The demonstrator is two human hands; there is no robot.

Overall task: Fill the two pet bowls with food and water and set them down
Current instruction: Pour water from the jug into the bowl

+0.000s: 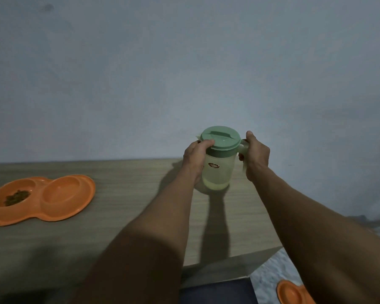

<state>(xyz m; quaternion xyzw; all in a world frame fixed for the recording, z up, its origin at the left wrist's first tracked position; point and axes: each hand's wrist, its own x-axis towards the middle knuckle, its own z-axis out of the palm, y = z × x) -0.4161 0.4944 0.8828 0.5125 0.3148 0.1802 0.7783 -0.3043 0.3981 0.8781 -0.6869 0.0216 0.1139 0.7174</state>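
Observation:
A translucent pitcher (217, 172) with a green lid (219, 137) stands near the back right of the wooden table (127, 207), with a little liquid at its bottom. My left hand (195, 159) wraps the pitcher's left side, thumb on the lid's edge. My right hand (256, 156) grips the handle. An orange double pet bowl (83, 194) lies at the table's left; its left cup holds dark kibble (17, 197), its right cup looks dry.
A plain grey wall rises behind the table. A second orange bowl (292, 292) lies on the pale floor at lower right, partly hidden by my right forearm. A dark panel (217, 292) sits below the table's front right corner.

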